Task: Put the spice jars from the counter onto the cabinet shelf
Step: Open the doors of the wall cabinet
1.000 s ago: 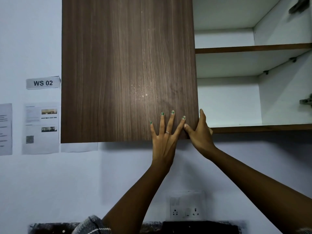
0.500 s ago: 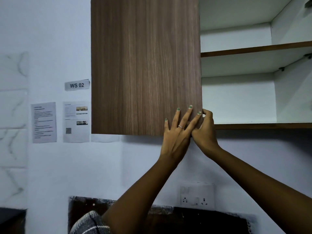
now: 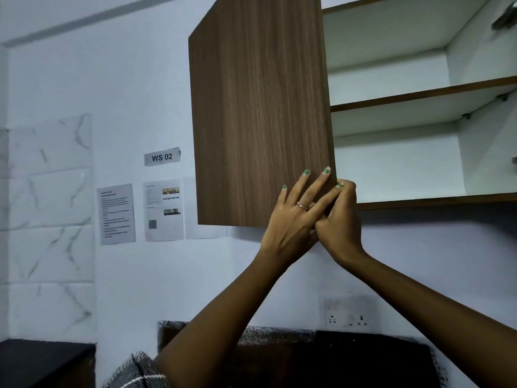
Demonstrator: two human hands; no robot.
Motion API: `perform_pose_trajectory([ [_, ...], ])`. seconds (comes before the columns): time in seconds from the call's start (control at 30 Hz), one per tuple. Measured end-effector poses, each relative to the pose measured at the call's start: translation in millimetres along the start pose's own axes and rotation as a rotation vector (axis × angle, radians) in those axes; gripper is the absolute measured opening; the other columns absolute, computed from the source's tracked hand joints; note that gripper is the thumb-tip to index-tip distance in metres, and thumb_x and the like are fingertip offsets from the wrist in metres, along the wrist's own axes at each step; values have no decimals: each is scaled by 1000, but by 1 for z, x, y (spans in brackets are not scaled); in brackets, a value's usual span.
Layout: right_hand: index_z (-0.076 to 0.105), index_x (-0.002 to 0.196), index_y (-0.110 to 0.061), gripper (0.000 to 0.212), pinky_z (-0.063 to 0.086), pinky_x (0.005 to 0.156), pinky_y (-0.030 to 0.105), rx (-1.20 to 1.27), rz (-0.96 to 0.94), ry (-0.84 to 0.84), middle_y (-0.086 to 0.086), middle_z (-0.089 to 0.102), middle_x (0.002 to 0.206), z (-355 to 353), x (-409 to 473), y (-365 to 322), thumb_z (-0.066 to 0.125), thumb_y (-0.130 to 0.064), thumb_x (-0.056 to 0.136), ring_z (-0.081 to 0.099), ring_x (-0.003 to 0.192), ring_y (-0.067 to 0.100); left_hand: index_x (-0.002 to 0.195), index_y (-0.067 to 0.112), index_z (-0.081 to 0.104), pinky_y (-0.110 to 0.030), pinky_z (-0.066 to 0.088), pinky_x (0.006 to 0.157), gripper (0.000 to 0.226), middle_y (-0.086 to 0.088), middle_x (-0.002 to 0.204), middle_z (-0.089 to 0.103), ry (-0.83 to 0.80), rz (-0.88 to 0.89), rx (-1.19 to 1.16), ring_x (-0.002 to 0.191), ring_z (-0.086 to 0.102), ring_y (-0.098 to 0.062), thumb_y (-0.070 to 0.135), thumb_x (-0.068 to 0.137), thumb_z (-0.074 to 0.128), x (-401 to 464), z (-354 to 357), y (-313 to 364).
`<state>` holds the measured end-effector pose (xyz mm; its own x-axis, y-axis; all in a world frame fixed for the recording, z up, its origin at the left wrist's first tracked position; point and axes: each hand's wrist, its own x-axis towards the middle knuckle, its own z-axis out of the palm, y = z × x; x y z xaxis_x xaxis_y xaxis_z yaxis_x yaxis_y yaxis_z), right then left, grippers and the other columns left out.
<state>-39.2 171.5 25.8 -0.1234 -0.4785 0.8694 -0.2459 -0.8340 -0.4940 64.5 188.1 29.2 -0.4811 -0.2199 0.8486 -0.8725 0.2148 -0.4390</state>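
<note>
The brown wood-grain cabinet door (image 3: pixel 260 121) hangs partly swung out from the wall cabinet. My left hand (image 3: pixel 293 222) lies flat on the door's face near its lower right corner, fingers spread, a ring on one finger. My right hand (image 3: pixel 340 222) is curled around the door's lower right edge. Beside the door, the open white interior shows a bottom shelf (image 3: pixel 436 200) and a middle shelf (image 3: pixel 419 94), both bare. No spice jars are in view.
A dark counter (image 3: pixel 335 359) runs below, with a wall socket (image 3: pixel 348 317) above it. Printed sheets (image 3: pixel 117 214) and a "WS 02" label (image 3: pixel 162 157) hang on the wall at left. A black surface (image 3: pixel 42 357) sits at lower left. A metal hinge (image 3: pixel 503 15) shows at top right.
The door has swung further out and looks narrower. Both hands stayed at its lower right corner, and my right fingers closed tighter over the edge. The view has shifted left.
</note>
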Motion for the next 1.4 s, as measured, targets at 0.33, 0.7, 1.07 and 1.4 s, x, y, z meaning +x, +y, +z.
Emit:
perform_pose_trajectory([
  [0.33,41,112,-5,32,47,72,33,-55,-110,154,11,54,113,34,-60,-93,57,-9,84,55,101,27,140,8,43,-46,29,114,56,-9,150,39,79,117,-6,142,30,-28,31,89,54,-39,-96,-33],
  [0.7,40,127,2,49,47,87,38,-36,-280,31,17,47,114,96,-123,-180,56,-1,81,48,106,30,137,9,48,-48,16,118,55,-5,147,44,160,141,293,142,32,-23,35,89,52,-100,-191,-96],
  [1.07,25,144,-1,72,35,108,33,4,-307,-237,14,28,152,185,-156,-242,59,-11,81,27,139,26,140,6,40,-44,27,115,55,-10,147,43,-11,33,466,142,29,-28,33,91,42,-176,-267,-167],
  [1.4,2,149,-9,84,27,113,46,-118,-280,-408,6,1,159,246,-168,-266,58,-24,88,8,145,24,141,3,41,-54,21,114,70,-14,150,37,-288,-95,783,142,25,-38,41,83,37,-211,-296,-198],
])
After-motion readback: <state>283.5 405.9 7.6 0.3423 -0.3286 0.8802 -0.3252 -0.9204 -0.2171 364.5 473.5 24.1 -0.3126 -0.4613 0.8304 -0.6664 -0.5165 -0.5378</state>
